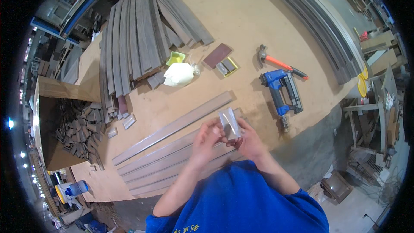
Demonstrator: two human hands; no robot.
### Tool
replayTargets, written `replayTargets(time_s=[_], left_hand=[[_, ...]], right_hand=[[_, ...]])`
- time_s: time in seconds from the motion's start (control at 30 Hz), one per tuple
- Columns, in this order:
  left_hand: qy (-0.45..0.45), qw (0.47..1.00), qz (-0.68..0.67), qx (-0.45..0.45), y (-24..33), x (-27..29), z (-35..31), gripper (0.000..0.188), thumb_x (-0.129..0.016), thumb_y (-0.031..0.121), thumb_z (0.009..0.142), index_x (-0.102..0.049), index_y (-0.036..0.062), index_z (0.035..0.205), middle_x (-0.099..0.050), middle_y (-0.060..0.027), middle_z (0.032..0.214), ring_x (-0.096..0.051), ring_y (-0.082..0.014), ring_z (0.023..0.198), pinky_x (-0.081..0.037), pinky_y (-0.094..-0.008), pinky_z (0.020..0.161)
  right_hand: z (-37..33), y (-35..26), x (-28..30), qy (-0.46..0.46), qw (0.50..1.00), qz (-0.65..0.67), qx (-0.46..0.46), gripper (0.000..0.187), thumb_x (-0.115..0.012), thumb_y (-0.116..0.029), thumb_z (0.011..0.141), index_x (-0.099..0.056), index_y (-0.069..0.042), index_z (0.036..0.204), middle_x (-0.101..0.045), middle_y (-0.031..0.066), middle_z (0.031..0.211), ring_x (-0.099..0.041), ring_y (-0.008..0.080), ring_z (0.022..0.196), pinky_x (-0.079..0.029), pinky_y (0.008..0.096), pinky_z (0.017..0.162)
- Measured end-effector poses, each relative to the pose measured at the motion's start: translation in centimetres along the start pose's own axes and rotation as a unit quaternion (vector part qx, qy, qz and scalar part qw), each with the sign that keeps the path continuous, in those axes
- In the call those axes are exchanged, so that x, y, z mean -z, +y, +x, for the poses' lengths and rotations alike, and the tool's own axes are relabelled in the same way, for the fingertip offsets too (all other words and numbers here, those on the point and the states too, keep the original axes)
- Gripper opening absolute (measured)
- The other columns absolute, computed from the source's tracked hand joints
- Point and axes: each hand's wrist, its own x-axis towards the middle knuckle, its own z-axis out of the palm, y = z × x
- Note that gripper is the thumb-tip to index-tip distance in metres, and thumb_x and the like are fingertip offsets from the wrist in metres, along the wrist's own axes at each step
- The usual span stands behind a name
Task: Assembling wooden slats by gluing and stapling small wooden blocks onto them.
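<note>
While left fingers (212, 131) and right fingers (246, 132) grip it | silvery block (230, 124) between them (tilted)

The hand-held block (229, 124) is silvery grey, the slats (172, 128) grey-brown, the nail gun (274, 79) blue and black, the hammer handle (279, 62) orange and black, the sheet (217, 55) maroon, the tabletop (241, 17) tan

A silver rectangular piece (229, 123) is sitting between the bare left hand (208, 139) and right hand (251, 143), left of a blue-black nail gun (276, 79). Behind that, an orange-handled hammer (278, 61) is lying.
</note>
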Motion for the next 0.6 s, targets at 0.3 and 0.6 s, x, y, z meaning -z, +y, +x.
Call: replayTargets(time_s=[0.3,0.6], left_hand=[[-0.024,0.996,-0.081,0.003,2.3,0.4,0.7,0.039,-0.055,0.031,0.109,-0.066,-0.0025,0.125,-0.071,-0.0088,0.109,-0.066,-0.0187,0.098,-0.056,-0.0378,0.088],[0.046,0.994,0.024,-0.096,0.5,-1.1,0.6,0.034,-0.062,0.025,0.106,-0.065,-0.005,0.123,-0.071,-0.0091,0.104,-0.067,-0.0192,0.092,-0.057,-0.0369,0.084]], right_hand=[[-1.5,2.1,-0.3,-0.192,0.889,0.397,-0.124,0.06,-0.055,-0.042,0.103,-0.046,-0.008,0.151,-0.067,0.0207,0.13,-0.073,0.0279,0.106,-0.058,0.0386,0.091],[-2.3,2.7,-1.9,-0.211,0.877,0.415,-0.118,0.06,-0.053,-0.049,0.102,-0.051,-0.008,0.147,-0.068,0.0185,0.128,-0.072,0.0253,0.106,-0.053,0.0385,0.091]])
